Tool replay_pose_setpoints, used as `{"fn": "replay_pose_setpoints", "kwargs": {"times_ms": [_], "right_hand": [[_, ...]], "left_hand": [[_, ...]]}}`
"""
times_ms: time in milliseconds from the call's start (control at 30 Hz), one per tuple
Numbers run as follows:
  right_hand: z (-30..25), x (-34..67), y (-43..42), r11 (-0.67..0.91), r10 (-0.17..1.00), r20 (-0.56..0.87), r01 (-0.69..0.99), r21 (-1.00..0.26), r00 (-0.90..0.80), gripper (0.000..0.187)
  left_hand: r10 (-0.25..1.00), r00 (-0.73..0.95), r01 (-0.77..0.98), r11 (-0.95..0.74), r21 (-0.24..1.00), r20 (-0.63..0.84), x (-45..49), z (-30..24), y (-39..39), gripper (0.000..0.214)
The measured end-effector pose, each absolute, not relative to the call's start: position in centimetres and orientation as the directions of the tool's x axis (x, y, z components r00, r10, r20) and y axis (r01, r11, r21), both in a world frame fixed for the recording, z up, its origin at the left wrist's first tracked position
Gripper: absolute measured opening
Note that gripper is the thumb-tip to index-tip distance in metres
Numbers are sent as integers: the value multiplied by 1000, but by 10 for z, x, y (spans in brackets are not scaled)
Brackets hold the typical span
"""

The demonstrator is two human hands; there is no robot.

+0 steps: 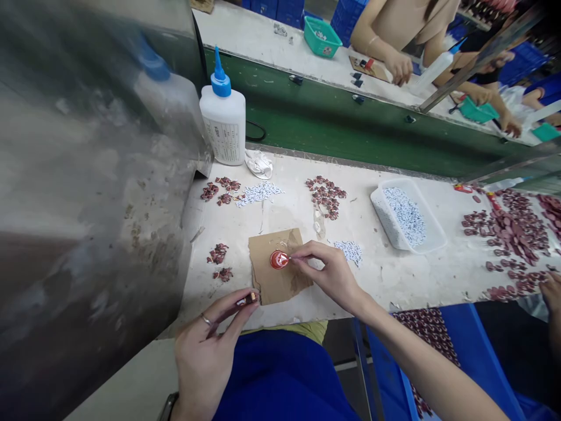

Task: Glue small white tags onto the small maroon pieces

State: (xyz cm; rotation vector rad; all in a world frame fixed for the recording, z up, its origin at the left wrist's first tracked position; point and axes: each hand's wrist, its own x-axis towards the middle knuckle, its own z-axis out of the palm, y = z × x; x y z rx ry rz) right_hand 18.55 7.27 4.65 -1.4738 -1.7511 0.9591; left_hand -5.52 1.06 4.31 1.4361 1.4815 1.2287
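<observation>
My left hand (214, 333) is closed in a pinch at the table's near edge, holding a small dark brown piece (246, 299) with a light orange end. A torn piece of brown cardboard (280, 286) lies in front of me, bearing a small round red dish (279, 259) with glossy whitish liquid in it. My right hand (328, 269) has its thumb and forefinger pinched at the dish's right rim. Whatever sits between those fingertips is too small to make out. Small brown pieces (218, 253) lie left of the cardboard. Tiny blue-and-white bits (349, 252) are beside my right wrist.
A white glue bottle (223, 123) with a blue nozzle stands at the back left, by a metal panel (109, 175). More brown pieces (326, 196) lie behind the cardboard. A clear tub (432, 237) holds tiny bits. Co-workers' hands (398, 67) are across a green divider (280, 108).
</observation>
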Motion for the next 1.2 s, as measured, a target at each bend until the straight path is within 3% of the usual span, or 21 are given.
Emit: {"fn": "replay_pose_setpoints", "kwargs": {"times_ms": [300,600,833,933,1067,1133,1200], "right_hand": [[99,152,39,109,981,68,228,-968,-180,16],[102,142,35,50,971,32,70,-996,-239,12],[101,144,35,107,956,57,161,-981,-287,11],[101,146,35,239,922,139,251,-938,-361,14],[101,146,31,493,843,316,393,-776,-435,18],[104,146,30,537,826,352,423,-730,-441,19],[108,147,30,502,842,327,399,-767,-430,18]], "left_hand": [[987,-9,276,-153,949,162,-52,58,9,22],[988,8,288,-147,946,152,-51,60,8,25],[983,27,316,-182,931,183,-51,61,11,24],[977,20,334,-208,919,214,-51,62,13,24],[973,-22,324,-212,922,231,-49,62,11,28],[978,-30,295,-189,937,206,-47,63,11,29],[985,-27,258,-160,953,172,-44,65,11,27]]}}
